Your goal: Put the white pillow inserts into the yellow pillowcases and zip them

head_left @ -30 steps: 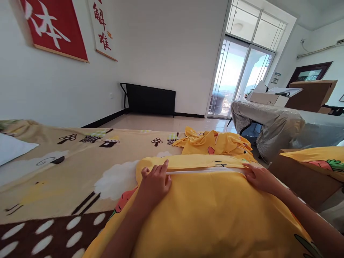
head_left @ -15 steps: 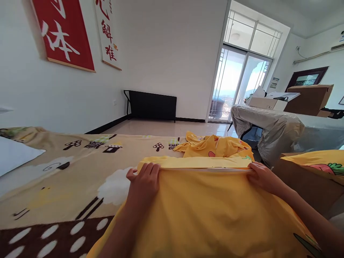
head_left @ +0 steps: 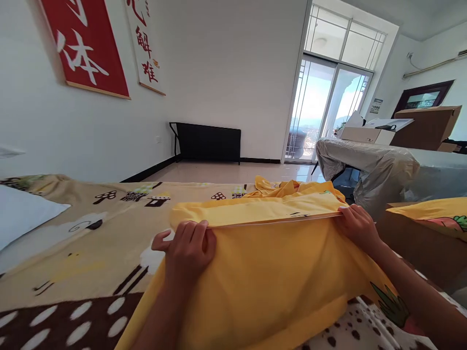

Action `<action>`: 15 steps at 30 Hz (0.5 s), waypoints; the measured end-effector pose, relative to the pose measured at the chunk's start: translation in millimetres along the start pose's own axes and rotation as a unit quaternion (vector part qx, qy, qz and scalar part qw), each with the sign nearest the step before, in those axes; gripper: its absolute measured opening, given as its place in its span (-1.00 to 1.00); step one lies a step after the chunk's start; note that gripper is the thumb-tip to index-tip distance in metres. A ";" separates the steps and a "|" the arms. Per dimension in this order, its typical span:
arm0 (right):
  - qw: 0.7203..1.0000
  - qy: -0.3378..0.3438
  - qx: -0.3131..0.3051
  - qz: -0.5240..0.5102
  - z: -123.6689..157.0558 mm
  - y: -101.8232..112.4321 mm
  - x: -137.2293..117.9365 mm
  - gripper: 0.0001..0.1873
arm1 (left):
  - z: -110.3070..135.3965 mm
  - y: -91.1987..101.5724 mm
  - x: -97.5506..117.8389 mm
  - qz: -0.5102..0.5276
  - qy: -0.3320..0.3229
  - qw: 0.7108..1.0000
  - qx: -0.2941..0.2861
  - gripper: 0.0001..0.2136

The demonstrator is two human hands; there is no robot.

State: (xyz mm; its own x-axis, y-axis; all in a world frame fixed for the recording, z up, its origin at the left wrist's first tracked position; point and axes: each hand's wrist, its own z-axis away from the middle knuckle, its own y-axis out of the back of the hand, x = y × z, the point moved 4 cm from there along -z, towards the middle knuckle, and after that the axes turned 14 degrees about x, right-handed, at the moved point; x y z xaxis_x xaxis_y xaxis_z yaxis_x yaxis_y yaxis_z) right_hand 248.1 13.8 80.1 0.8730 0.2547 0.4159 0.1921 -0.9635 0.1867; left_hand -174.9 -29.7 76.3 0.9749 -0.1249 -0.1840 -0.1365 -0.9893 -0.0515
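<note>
Pinching smooth, draped yellow cloth (head_left: 270, 272), left grip (head_left: 189, 245) and right grip (head_left: 357, 226) closed on its straight seam (head_left: 273, 222)

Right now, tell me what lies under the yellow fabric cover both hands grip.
Past the lower right edge of the yellow fabric cover, dark-spotted white fabric shows; beige animal-print blanket shows at left. What lies directly beneath is covered.

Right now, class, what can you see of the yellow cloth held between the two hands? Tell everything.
The yellow cloth looks like smooth, thin fabric with soft creases. A lighter yellow band runs along its far side, bordered by a thin whitish strip; a green-leaved print shows at lower right. The left hand and right hand grip it near the strip, spreading it between them. Spotted bedding shows past its lower edge.
</note>
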 end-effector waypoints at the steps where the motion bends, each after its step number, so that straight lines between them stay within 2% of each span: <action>1: 0.999 -0.007 -0.030 -0.009 9.9 -7.1 -1.4 -0.84 | 3.4 -5.7 2.4 0.013 0.010 0.999 -0.044 -0.96; 3: 0.994 -0.042 -0.094 -0.039 31.5 -22.2 -4.3 -0.78 | 13.9 -19.7 6.7 0.045 0.053 0.986 -0.153 -0.91; 4: 0.988 -0.069 -0.124 -0.060 42.5 -29.9 -6.3 -0.74 | 21.6 -27.8 8.6 0.068 0.085 0.970 -0.218 -0.88; 6: 0.966 -0.140 -0.182 -0.122 63.4 -45.2 -13.2 -0.67 | 41.3 -44.1 11.6 0.139 0.177 0.911 -0.345 -0.86; 8: 0.925 -0.231 -0.223 -0.204 82.5 -58.8 -23.5 -0.61 | 61.7 -57.2 14.4 0.212 0.267 0.837 -0.428 -0.85; 10: 0.872 -0.329 -0.236 -0.276 99.1 -68.6 -34.2 -0.58 | 77.8 -66.3 15.8 0.261 0.326 0.785 -0.457 -0.84; 12: 0.827 -0.409 -0.224 -0.315 111.5 -73.2 -42.1 -0.58 | 88.8 -72.7 14.8 0.291 0.357 0.760 -0.458 -0.83; 15: 0.782 -0.478 -0.215 -0.338 119.8 -72.0 -46.1 -0.60 | 97.1 -79.1 6.9 0.331 0.419 0.724 -0.438 -0.79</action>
State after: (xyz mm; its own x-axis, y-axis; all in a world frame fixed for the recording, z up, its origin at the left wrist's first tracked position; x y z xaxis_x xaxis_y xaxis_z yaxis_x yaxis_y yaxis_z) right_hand 247.7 61.5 -59.1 0.6131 0.3170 -0.7236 0.7652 -0.4658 0.4443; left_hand -174.4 55.0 -16.2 0.5621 -0.2321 0.7939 -0.8155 -0.3156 0.4852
